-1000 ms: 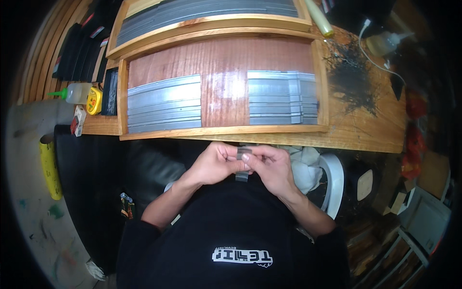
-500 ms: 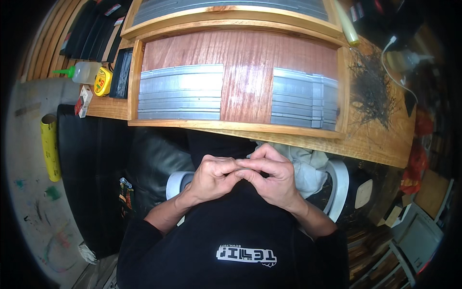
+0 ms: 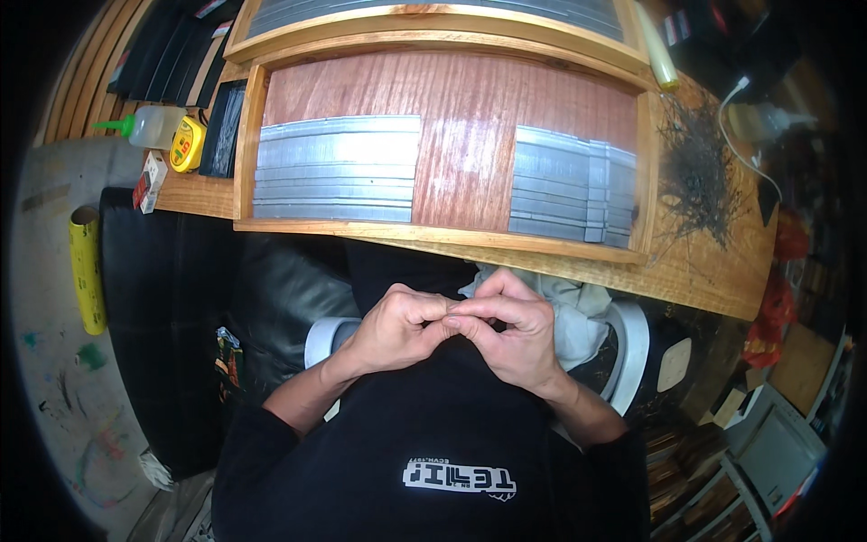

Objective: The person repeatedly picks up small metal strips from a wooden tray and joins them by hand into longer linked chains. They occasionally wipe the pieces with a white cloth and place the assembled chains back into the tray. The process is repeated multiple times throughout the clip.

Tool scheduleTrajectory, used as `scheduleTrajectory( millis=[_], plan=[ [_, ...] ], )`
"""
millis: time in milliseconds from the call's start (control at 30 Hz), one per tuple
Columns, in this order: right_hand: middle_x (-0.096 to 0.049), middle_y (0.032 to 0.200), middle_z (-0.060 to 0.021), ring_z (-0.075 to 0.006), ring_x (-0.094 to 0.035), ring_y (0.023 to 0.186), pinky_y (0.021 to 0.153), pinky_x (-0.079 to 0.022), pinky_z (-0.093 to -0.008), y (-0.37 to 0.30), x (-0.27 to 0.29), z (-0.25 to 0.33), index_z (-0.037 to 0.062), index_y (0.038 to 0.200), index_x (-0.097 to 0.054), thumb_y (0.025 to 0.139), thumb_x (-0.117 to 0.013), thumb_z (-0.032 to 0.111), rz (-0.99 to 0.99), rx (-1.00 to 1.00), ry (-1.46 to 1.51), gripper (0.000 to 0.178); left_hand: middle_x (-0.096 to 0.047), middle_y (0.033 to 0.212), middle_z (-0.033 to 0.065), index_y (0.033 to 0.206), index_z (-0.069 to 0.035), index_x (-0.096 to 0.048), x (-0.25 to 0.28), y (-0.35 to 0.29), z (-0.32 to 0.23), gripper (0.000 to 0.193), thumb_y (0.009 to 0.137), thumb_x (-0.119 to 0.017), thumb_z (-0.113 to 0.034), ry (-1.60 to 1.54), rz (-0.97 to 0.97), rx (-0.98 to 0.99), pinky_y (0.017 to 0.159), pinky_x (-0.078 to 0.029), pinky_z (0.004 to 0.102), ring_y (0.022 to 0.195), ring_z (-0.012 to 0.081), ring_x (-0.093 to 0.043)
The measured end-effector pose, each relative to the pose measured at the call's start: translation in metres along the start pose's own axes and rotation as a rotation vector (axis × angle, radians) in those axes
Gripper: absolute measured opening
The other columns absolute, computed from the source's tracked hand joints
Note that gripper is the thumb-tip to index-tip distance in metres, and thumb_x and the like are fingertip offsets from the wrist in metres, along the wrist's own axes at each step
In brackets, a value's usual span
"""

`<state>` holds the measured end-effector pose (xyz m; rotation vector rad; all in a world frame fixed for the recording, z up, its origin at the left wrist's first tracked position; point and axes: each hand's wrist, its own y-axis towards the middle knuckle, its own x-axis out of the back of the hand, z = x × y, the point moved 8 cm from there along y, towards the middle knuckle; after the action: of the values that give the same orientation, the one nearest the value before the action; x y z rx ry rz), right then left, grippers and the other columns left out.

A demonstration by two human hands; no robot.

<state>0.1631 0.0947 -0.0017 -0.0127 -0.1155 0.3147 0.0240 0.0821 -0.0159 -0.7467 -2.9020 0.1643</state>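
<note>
Above my lap, just short of the table's front edge, my left hand (image 3: 398,331) and my right hand (image 3: 511,332) meet with thumbs and fingertips pinched together. Whatever lies between the fingertips is too small and too covered to name. Beyond them on the table stands a shallow wooden frame (image 3: 433,232) with a reddish wood-grain bottom. Inside it, grey ribbed strips (image 3: 336,172) are stacked in rows at the left, and more grey strips (image 3: 569,185) fill the right side. A bare band of the bottom shows between the two groups.
Thin dark strands (image 3: 697,172) lie heaped at the table's right, beside a white cable (image 3: 728,101). At the left are a yellow tape measure (image 3: 188,144), a green-tipped bottle (image 3: 153,126) and a small box (image 3: 150,182). Another wooden frame (image 3: 433,24) stands behind.
My fingertips have closed a little further together, and the thin edge seen between them is now hidden. The whole view has shifted slightly.
</note>
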Motion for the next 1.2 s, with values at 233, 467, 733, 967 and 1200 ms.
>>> scheduleTrajectory(
  millis=[233,467,733,967,1200],
  plan=[
    [-0.062,0.082,-0.0027,-0.0114,-0.061,0.073,0.062,-0.048,-0.025,-0.004,-0.001,0.007,0.0037,0.096,-0.082,0.08,-0.088,0.001,-0.061,0.058,-0.064,0.017,-0.072,0.08,0.019,0.106,0.002,-0.076,-0.001,0.001,0.0,0.013,0.095,-0.071,-0.001,-0.034,-0.027,0.035,0.061,-0.053,0.032,0.069,0.0259,-0.075],
    [-0.06,0.081,-0.0034,-0.0116,-0.056,0.068,0.058,-0.044,-0.0258,-0.012,0.002,0.02,0.0012,0.092,-0.08,0.084,-0.086,0.004,-0.166,0.269,-0.128,0.011,-0.074,0.082,0.0188,0.106,0.003,-0.076,-0.008,0.003,-0.002,0.014,0.093,-0.07,0.001,0.034,0.092,0.033,0.064,-0.055,0.0319,0.072,0.0275,-0.076],
    [-0.063,0.085,-0.0041,-0.01,-0.056,0.067,0.056,-0.044,-0.0226,-0.006,0.036,0.027,-0.0001,0.104,-0.08,0.086,-0.089,0.015,-0.135,0.206,-0.077,0.025,-0.079,0.089,0.0166,0.107,0.001,-0.078,-0.013,0.008,-0.008,0.014,0.095,-0.071,-0.002,-0.139,0.051,0.024,0.07,-0.059,0.0315,0.08,0.0255,-0.079],
    [-0.064,0.085,-0.002,-0.0059,-0.057,0.07,0.057,-0.044,-0.0212,-0.01,0.013,0.014,0.0028,0.106,-0.082,0.082,-0.088,0.0,-0.009,0.033,-0.073,0.025,-0.069,0.076,0.0216,0.103,0.001,-0.076,-0.011,0.007,-0.004,0.011,0.094,-0.071,-0.002,-0.1,0.06,0.058,0.057,-0.048,0.0333,0.057,0.0253,-0.064],
    [-0.062,0.086,-0.0011,-0.0062,-0.055,0.066,0.054,-0.044,-0.0225,-0.012,0.009,0.008,0.0038,0.103,-0.082,0.085,-0.086,0.003,-0.014,-0.029,-0.012,0.018,-0.07,0.079,0.023,0.103,0.001,-0.076,-0.011,0.003,-0.001,0.011,0.094,-0.071,-0.003,-0.064,0.059,0.055,0.059,-0.05,0.0335,0.063,0.0296,-0.07]
  ],
)
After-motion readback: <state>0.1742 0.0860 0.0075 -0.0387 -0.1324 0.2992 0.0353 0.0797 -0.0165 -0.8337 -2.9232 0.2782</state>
